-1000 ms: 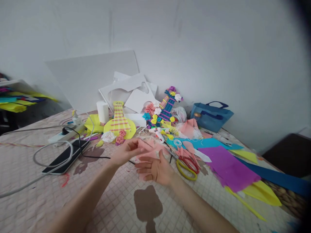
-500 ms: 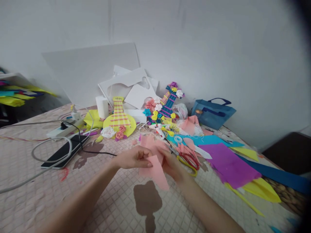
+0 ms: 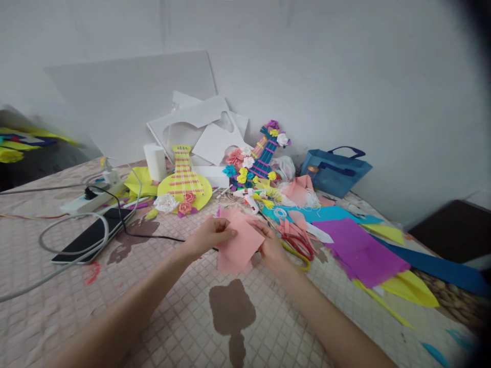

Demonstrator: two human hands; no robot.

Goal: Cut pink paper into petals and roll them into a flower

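left hand (image 3: 207,238): pinching pink paper (image 3: 241,246)
right hand (image 3: 273,250): gripping opposite edge, probably keeps it flat
scissors (image 3: 298,247): just beside, handy I guess

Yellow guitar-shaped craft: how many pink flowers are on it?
2: an upper pink flower and a lower pink flower just below it, low on the yellow craft, right of the white flower. Others could be hidden.

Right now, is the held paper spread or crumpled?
Spread: the pink paper shows a broad flat face between left hand and right hand. Whether it's doubled, cannot tell.
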